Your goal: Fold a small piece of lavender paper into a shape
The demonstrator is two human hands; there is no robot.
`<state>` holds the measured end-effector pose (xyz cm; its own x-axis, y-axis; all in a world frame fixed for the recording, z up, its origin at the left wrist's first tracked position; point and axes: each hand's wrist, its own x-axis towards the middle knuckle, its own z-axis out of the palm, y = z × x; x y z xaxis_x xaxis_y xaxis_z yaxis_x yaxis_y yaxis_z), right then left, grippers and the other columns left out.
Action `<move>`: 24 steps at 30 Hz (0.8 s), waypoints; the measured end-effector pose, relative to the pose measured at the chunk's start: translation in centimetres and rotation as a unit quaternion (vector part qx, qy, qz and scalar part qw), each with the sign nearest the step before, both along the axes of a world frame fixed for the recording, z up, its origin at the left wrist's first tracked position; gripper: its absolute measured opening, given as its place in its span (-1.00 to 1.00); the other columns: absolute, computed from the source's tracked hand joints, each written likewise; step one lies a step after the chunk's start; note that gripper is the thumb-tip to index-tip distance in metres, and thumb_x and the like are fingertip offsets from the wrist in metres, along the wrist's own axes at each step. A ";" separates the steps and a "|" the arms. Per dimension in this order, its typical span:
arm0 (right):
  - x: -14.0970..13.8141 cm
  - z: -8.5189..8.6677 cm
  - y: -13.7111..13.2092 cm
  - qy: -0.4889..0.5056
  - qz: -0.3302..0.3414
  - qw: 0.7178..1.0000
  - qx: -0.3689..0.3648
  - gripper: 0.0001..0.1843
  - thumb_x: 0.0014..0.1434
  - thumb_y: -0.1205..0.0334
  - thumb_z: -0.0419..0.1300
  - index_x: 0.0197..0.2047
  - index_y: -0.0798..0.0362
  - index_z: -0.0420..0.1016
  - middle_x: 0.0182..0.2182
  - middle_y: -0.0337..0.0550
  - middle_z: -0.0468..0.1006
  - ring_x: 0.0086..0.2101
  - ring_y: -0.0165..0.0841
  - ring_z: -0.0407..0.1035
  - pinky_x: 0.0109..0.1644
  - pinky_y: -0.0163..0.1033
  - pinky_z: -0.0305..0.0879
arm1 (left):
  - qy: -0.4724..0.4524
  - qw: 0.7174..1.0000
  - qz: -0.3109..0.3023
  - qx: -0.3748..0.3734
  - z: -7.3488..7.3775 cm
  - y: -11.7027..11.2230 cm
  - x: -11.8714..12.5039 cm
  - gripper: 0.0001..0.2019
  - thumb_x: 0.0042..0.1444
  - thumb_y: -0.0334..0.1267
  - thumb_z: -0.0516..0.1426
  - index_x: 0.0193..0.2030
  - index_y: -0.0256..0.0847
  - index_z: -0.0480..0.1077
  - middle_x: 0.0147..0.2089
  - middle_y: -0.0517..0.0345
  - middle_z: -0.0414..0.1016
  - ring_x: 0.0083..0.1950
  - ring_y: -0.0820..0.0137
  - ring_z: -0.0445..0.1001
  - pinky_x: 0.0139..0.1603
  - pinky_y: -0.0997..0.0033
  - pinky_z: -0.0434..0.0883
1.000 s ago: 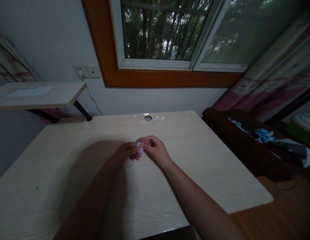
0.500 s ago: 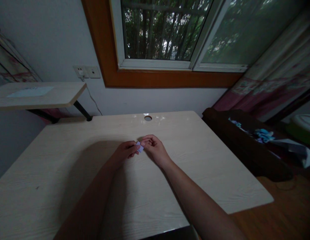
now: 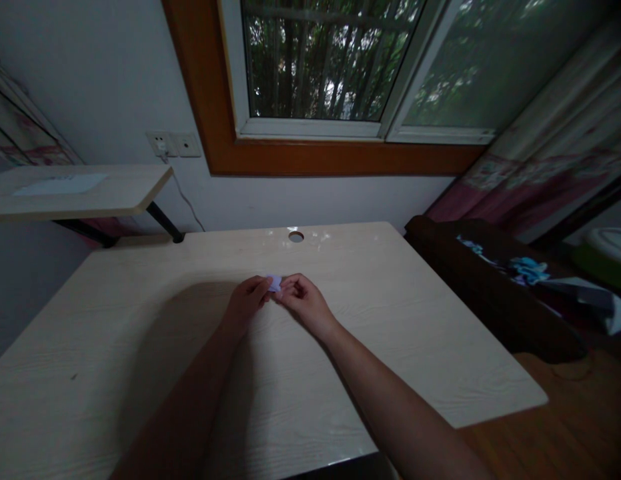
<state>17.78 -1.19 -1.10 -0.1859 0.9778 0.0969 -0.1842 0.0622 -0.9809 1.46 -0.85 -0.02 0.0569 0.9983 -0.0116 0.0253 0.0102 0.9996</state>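
Observation:
A small piece of folded pale purple paper (image 3: 275, 283) is held up between my two hands, just over the middle of the desk. My left hand (image 3: 247, 299) pinches its left side between thumb and fingers. On the other side, my right hand (image 3: 306, 301) has its thumb and fingertips closed at the paper's right and lower edge, the other fingers curled. Fingers cover part of the paper, so its full folded shape cannot be made out.
The pale wooden desk (image 3: 415, 360) has a round cable hole (image 3: 296, 237) near its back edge. A raised shelf (image 3: 140, 190) with a sheet (image 3: 60, 185) on it stands at the left. Something dark (image 3: 345, 467) lies at the front edge. A dark brown bench (image 3: 440, 253) is at the right.
The paper has turned and moved slightly left and up; its angular, pointed outline now looks flatter. My right fingers have shifted from its upper right to its lower right edge.

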 end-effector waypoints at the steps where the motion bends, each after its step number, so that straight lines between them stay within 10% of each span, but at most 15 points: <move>1: -0.1 0.0 0.0 -0.010 -0.007 1.000 0.003 -0.65 -0.05 0.11 0.45 -0.24 0.01 0.47 -0.38 -0.25 0.52 -0.38 -0.41 0.40 -0.23 -0.27 0.33 | 0.003 1.000 0.006 0.004 0.0 0.0 0.1 -0.62 0.10 0.03 0.19 -0.54 -0.22 0.34 -0.59 0.29 0.23 -0.55 0.52 0.15 -0.54 0.49 0.09; 24: 0.3 0.2 0.0 -0.051 -0.048 0.997 0.028 -0.80 0.05 0.10 0.36 -0.30 0.01 0.56 -0.39 -0.20 0.57 -0.37 -0.35 0.41 -0.22 -0.23 0.35 | -0.024 0.999 -0.023 0.020 -0.2 0.1 -0.3 -0.79 0.07 -0.14 0.22 -0.44 -0.23 0.44 -0.53 0.26 0.36 -0.49 0.51 0.23 -0.44 0.49 0.16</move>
